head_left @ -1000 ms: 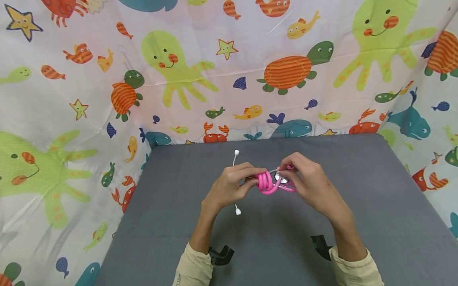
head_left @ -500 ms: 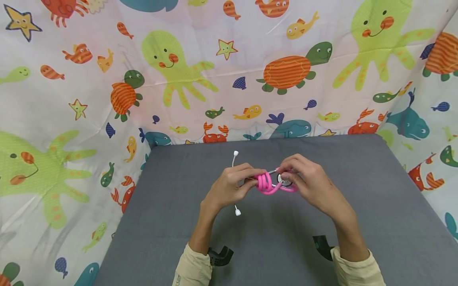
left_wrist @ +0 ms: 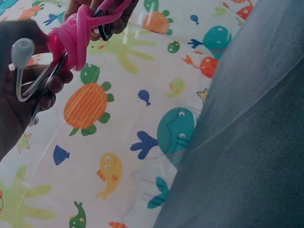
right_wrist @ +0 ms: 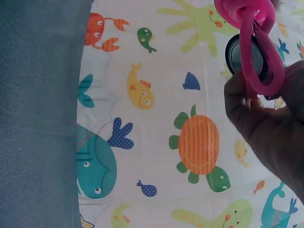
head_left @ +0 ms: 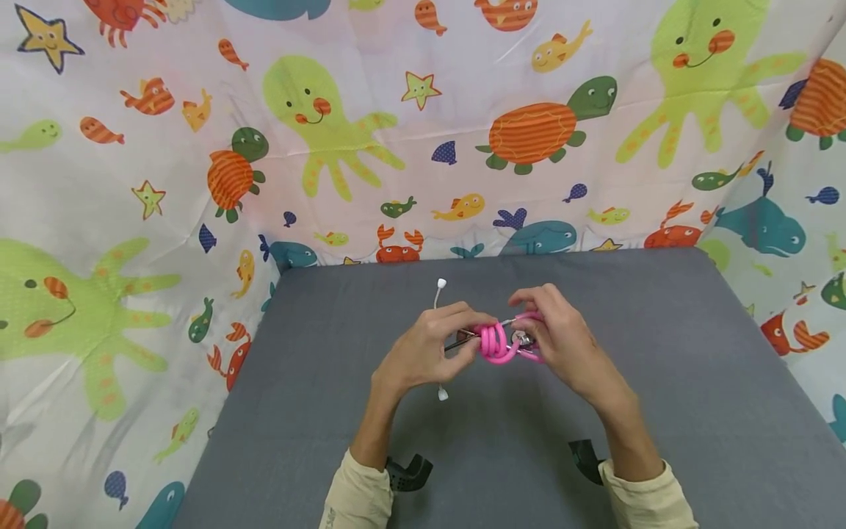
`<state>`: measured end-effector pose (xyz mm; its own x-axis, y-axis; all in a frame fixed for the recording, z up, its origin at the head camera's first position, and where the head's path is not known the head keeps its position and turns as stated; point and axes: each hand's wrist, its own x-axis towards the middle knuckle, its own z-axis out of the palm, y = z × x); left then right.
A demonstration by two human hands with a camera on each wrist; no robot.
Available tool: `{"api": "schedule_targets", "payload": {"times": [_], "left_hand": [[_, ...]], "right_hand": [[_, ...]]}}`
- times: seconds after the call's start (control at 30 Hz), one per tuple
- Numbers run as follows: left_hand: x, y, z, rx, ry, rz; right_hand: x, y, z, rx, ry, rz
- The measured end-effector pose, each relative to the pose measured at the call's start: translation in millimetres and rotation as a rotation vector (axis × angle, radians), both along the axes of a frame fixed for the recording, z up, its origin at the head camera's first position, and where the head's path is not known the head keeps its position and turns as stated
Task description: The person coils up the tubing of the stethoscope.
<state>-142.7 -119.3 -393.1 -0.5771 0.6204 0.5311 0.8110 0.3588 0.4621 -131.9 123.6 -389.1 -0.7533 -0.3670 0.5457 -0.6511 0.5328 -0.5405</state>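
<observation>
Both hands hold a stethoscope above the table, its pink tubing [head_left: 497, 344] wound into a tight coil. My left hand [head_left: 426, 349] grips the coil's left end and the metal ear tubes [left_wrist: 45, 81], with thumb and fingers on either side. White ear tips [head_left: 441, 283] stick out beyond that hand, one toward the back and one toward the front. At the coil's right, my right hand [head_left: 562, 342] pinches a loop of tubing beside the round chest piece [right_wrist: 233, 53]. In the right wrist view the chest piece sits behind the pink loop, partly covered.
A grey cloth-covered table [head_left: 317, 441] lies below the hands. White curtains [head_left: 370, 44] printed with sea animals rise at the back and both sides. Black wrist straps [head_left: 408, 472] sit near the cuffs of the light sleeves [head_left: 357, 492].
My right hand has shifted slightly left, and its fingers now cover the chest piece differently. My left thumb and fingers have parted a little, showing the metal tube between them. The coil stays wound.
</observation>
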Motion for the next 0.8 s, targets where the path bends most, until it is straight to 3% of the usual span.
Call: {"api": "schedule_targets", "payload": {"times": [0.1,0.27,0.37,0.5,0.67,0.8], "left_hand": [[2.8,4,3.4,-0.02,0.023,0.049],[7.9,16,2.5,-0.092,0.105,0.226],[8.7,21,2.2,-0.119,0.136,0.289],[7.9,22,4.4,-0.122,0.174,0.324],[6.1,22,5.4,-0.122,0.223,0.352],[4.8,23,5.6,-0.109,0.276,0.342]], "right_hand": [[-0.8,-3,-0.5,-0.005,0.033,-0.037],[-2.3,-8,-3.6,-0.027,0.098,-0.092],[-2.3,-9,-5.9,-0.089,0.098,-0.103],[-0.3,-7,-5.0,-0.188,0.014,-0.072],[6.6,-3,3.4,-0.259,-0.19,-0.007],[11.5,-8,8.1,-0.279,-0.287,-0.108]]}}
